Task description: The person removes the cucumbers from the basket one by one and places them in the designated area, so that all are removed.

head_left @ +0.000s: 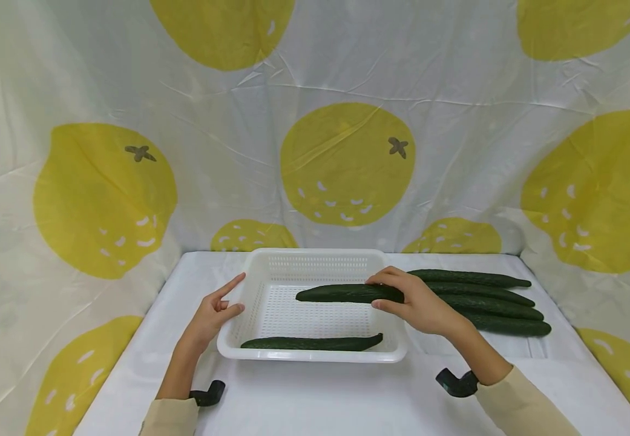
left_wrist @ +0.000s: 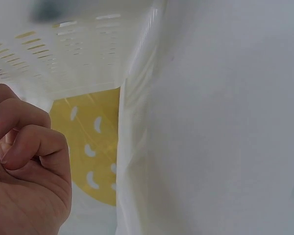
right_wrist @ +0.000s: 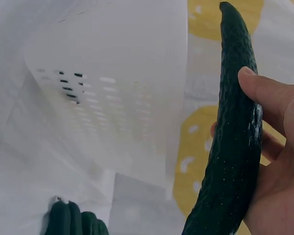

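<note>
My right hand [head_left: 413, 303] holds a dark green cucumber [head_left: 336, 293] by its right part, thumb on the near side and fingers on the far side. That cucumber lies across the view of the white plastic basket [head_left: 315, 356], over its right half. Inside the basket, along the near wall, is another cucumber [head_left: 315, 344]. At the basket's left rim is my left hand [head_left: 210, 318], index finger and thumb stretched out to it. In the left wrist view its other fingers [left_wrist: 29, 142] are curled in with nothing between them. The right wrist view shows the held cucumber [right_wrist: 232, 132] raised beside the basket's wall.
Several cucumbers [head_left: 489, 303] lie side by side on the white-covered table [head_left: 315, 399], right of the basket. Behind and at both sides hangs a pale cloth [head_left: 227, 151] printed with yellow lemons. Black wrist-worn devices [head_left: 456, 383] stick out near both sleeves.
</note>
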Demonstrator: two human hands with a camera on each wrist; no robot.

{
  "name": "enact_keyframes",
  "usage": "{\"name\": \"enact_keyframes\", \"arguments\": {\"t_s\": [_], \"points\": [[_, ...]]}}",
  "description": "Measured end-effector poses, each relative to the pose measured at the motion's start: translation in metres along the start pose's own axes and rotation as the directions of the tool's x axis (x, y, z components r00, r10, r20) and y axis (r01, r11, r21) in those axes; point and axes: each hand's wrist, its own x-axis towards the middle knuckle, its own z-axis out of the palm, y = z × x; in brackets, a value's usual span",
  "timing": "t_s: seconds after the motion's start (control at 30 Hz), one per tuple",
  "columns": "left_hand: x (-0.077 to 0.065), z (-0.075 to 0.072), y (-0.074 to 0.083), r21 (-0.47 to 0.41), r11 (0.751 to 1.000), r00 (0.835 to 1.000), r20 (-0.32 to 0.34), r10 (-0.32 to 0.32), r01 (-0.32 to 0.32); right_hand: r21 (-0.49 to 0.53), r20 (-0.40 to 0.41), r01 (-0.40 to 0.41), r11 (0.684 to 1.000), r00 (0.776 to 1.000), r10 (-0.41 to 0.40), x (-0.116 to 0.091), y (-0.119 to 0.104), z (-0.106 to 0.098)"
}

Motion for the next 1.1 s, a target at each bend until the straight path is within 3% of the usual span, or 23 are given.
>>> {"name": "enact_keyframes", "arguments": {"t_s": [0.33,1.1], "points": [[-0.001,0.000,0.001,-0.003,1.000,1.000,-0.003,-0.006,0.006,-0.088,-0.104,-0.016,0.996,0.995,0.007,-0.029,0.027,-0.013],[0.000,0.000,-0.002,0.000,1.000,1.000,-0.011,0.006,-0.006,-0.164,-0.198,-0.252,0.954,0.956,0.218,-0.106,0.069,-0.059]]}}
